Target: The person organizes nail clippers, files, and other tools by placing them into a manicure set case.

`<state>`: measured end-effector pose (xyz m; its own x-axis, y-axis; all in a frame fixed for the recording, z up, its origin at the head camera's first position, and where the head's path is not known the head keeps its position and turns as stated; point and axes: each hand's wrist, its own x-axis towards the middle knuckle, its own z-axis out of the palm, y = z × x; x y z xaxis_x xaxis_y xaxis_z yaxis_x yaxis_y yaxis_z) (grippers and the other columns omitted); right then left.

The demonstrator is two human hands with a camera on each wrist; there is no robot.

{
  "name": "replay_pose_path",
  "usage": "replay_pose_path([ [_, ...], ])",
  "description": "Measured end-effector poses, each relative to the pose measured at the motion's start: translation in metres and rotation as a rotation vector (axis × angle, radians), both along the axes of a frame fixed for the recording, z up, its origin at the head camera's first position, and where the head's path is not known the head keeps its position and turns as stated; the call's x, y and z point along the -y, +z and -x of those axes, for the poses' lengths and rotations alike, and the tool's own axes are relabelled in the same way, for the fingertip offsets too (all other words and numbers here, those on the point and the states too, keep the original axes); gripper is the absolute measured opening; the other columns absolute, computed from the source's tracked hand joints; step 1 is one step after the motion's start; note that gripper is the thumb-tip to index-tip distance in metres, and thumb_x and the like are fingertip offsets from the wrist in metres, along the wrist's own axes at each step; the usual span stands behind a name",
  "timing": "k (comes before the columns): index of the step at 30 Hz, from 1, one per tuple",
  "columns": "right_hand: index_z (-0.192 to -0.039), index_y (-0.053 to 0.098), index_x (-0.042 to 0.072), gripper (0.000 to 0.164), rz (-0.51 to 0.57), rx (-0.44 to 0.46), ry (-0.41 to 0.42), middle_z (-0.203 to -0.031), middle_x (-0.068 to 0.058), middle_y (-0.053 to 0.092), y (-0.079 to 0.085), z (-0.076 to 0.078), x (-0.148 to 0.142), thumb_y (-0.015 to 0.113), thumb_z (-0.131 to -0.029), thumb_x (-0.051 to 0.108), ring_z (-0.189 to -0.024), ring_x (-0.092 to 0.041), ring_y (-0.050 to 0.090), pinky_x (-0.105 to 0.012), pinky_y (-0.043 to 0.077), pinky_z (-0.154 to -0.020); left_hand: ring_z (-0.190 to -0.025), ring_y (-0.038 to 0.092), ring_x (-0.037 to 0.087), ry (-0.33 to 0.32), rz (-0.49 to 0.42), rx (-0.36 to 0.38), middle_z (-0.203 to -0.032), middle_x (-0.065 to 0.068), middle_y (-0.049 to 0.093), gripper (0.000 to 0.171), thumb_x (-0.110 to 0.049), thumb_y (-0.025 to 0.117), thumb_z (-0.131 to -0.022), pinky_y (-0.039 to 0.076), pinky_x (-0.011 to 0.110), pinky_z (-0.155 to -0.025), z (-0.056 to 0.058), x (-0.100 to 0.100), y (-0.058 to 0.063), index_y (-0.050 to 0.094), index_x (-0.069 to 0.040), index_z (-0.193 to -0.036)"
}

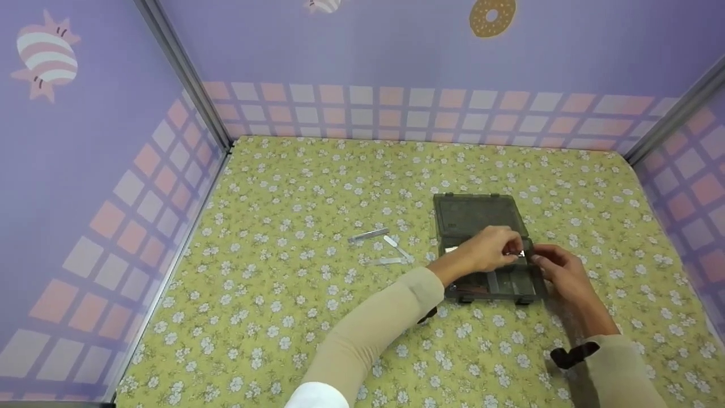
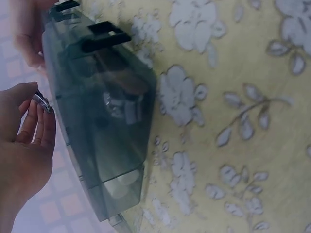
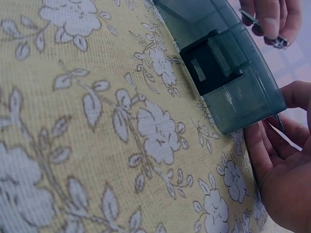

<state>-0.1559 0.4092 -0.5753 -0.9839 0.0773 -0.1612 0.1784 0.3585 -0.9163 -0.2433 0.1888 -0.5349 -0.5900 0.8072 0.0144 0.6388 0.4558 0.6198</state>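
A dark translucent plastic organizer box (image 1: pixel 481 214) lies on the cloth with its lid tipped back and compartments exposed. Over its right-hand compartments, my left hand (image 1: pixel 491 249) pinches a small shiny nail clipper (image 3: pixel 275 40) between thumb and fingers. My right hand (image 1: pixel 569 277) grips the box's right side, thumb near the rim and fingers along the outer wall, as the right wrist view shows. Through the front wall (image 2: pixel 87 141) in the left wrist view, a silvery piece (image 2: pixel 121 108) and a brownish one (image 2: pixel 126 82) show blurred inside.
Left of the box lie a silver strip (image 1: pixel 368 235), a pale slim stick (image 1: pixel 398 248) and a clear strip (image 1: pixel 388 261). Two black latches (image 1: pixel 524 300) stick out at the box's front. Patterned purple panels (image 1: pixel 362 62) enclose the flowered cloth (image 1: pixel 272 226).
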Motion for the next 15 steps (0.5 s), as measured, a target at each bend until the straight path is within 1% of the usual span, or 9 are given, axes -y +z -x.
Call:
replay_pose_path([
  [4, -0.148, 0.051, -0.005, 0.053, 0.012, -0.004, -0.001, -0.130, -0.007, 0.060, -0.001, 0.000, 0.000, 0.058, -0.111, 0.032, -0.107, -0.010, 0.064, -0.025, 0.059, -0.085, -0.096, 0.059, 0.001, -0.002, 0.011, 0.006, -0.111, -0.005, 0.064, 0.017, -0.020, 0.069, -0.106, 0.049, 0.011, -0.081, -0.002, 0.001, -0.004, 0.071, -0.015, -0.122],
  [7, -0.148, 0.051, -0.005, 0.054, 0.032, -0.009, 0.004, -0.131, -0.008, 0.060, -0.001, 0.000, 0.000, 0.058, -0.111, 0.032, -0.108, -0.010, 0.064, -0.026, 0.059, -0.085, -0.097, 0.060, 0.001, -0.003, 0.012, 0.012, -0.113, -0.005, 0.065, 0.019, -0.021, 0.070, -0.105, 0.049, 0.011, -0.082, -0.003, 0.003, -0.004, 0.072, -0.014, -0.123],
  [12, -0.150, 0.050, -0.005, 0.057, 0.017, -0.012, 0.016, -0.132, -0.009, 0.059, -0.003, -0.001, -0.001, 0.059, -0.111, 0.036, -0.110, -0.007, 0.062, -0.024, 0.059, -0.085, -0.104, 0.063, 0.004, -0.017, 0.008, 0.023, -0.118, -0.003, 0.064, 0.025, -0.020, 0.070, -0.105, 0.048, 0.010, -0.085, -0.002, 0.009, 0.002, 0.071, -0.010, -0.128],
  [15, -0.148, 0.050, -0.006, 0.056, 0.040, -0.018, 0.009, -0.131, -0.008, 0.060, -0.003, -0.001, -0.001, 0.060, -0.110, 0.034, -0.110, -0.008, 0.063, -0.024, 0.059, -0.085, -0.107, 0.063, 0.006, -0.020, -0.001, 0.016, -0.121, -0.002, 0.064, 0.026, -0.020, 0.069, -0.106, 0.048, 0.010, -0.087, -0.001, 0.018, 0.007, 0.070, -0.009, -0.130],
])
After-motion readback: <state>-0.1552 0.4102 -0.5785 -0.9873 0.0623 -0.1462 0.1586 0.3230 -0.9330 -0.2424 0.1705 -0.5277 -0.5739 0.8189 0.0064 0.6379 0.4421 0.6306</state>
